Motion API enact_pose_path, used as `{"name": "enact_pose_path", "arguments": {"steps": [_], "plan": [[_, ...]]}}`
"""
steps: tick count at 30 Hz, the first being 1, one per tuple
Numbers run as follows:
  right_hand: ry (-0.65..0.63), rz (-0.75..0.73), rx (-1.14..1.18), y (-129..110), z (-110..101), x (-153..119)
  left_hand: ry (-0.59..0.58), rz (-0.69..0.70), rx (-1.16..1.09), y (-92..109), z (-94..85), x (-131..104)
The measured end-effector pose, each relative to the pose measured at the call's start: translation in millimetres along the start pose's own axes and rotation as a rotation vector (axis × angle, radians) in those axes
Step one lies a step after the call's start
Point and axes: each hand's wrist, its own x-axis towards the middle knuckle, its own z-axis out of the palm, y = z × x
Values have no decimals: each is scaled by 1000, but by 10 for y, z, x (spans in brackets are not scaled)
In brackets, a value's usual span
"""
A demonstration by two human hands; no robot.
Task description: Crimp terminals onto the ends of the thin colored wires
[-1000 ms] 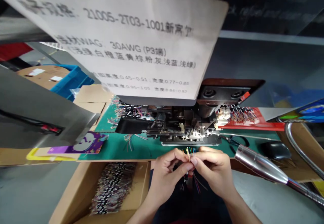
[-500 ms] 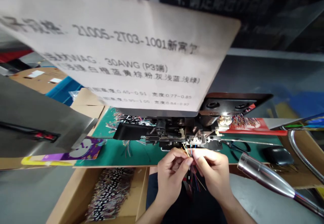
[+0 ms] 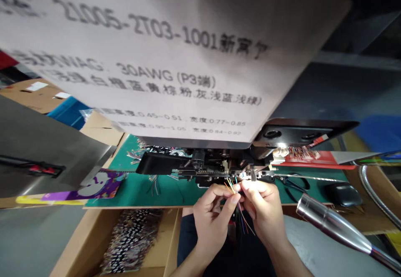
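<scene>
A bundle of thin coloured wires [image 3: 243, 222] is pinched between the thumb and fingers of my left hand [image 3: 211, 216]. Its short ends fan out above the fingertips, towards the crimping machine [image 3: 200, 166], and the longer ends hang below. Close beside it, my right hand [image 3: 265, 208] is closed in a pinch, with its fingertips right at the machine's small lit working area. It seems to hold a single wire of the bundle, though the fingers cover most of it. A strip of terminals [image 3: 216, 171] runs across the front of the machine.
A printed sheet [image 3: 169, 97] fills the upper view. Scissors [image 3: 296, 183] and a black mouse-shaped object [image 3: 344, 193] lie on the green mat [image 3: 175, 193]. A metal flexible-neck tube [image 3: 333, 222] juts in at right. Wire bundles [image 3: 131, 239] fill a carton below left; more lie in a red tray [image 3: 322, 158].
My right fingertips have moved slightly up and right, nearer the machine. My left hand keeps the bundle in almost the same place. The view has shifted, so the printed sheet looks larger.
</scene>
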Motion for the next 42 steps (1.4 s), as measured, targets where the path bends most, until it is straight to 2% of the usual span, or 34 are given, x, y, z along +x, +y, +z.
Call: {"name": "enact_pose_path", "arguments": {"steps": [12, 18, 22, 25, 29, 34, 42], "plan": [[-17, -16, 3, 15, -8, 14, 2, -52, -30, -31, -11, -43], [-76, -82, -130, -68, -16, -13, -34, -110, -42, -19, -21, -51], [-13, -146, -176, -81, -6, -35, -39, -122, -32, -13, -22, -50], [16, -113, -173, -69, -2, -48, -34, -101, 4, 0, -6, -33], [-15, -17, -112, -51, 2, -44, -4, -63, 33, 17, 23, -15], [12, -19, -20, -29, 7, -25, 12, -37, 49, 22, 29, -22], [50, -58, -200, -154, 28, -107, -59, -148, 53, -54, -38, -74]]}}
